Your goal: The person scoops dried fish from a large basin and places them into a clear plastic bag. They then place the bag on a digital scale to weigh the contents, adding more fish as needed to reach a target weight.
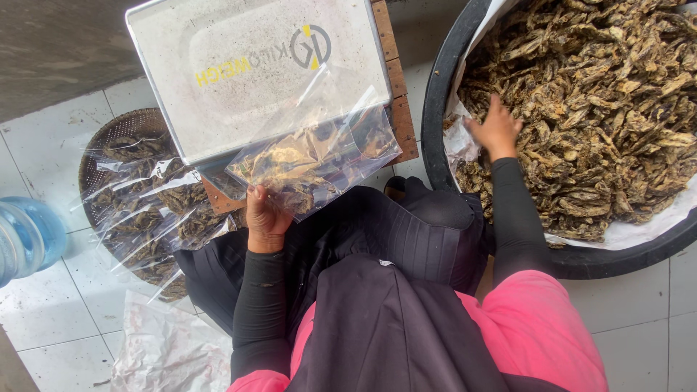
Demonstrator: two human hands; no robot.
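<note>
My left hand (266,218) pinches the near corner of a clear plastic bag (316,160), thumb on top, fingers closed under the film. The bag is glossy and see-through, creased, and partly filled with dried, brownish-yellow strips. It lies flat across the front edge of a scale (261,72) with a pale, dusty rectangular platform, and its long axis runs from my hand up and to the right, open end pointing away from me toward the big basin (435,131).

My right hand (496,129) reaches into that basin, fingers spread loosely and pressed down on the heap of dried pieces (602,109); whether it has hold of any I cannot tell. The basin is black and round, lined with white paper (639,232), and the heap fills it.

I count one bag in hand, one scale and one basin. To my left, a round woven basket (109,138) holds a stack of filled clear bags (152,210), several, overlapping too much to count. One blue water jug (25,236) stands by it on the tiled floor (58,319), and a crumpled white sheet (167,348) lies nearer me.
</note>
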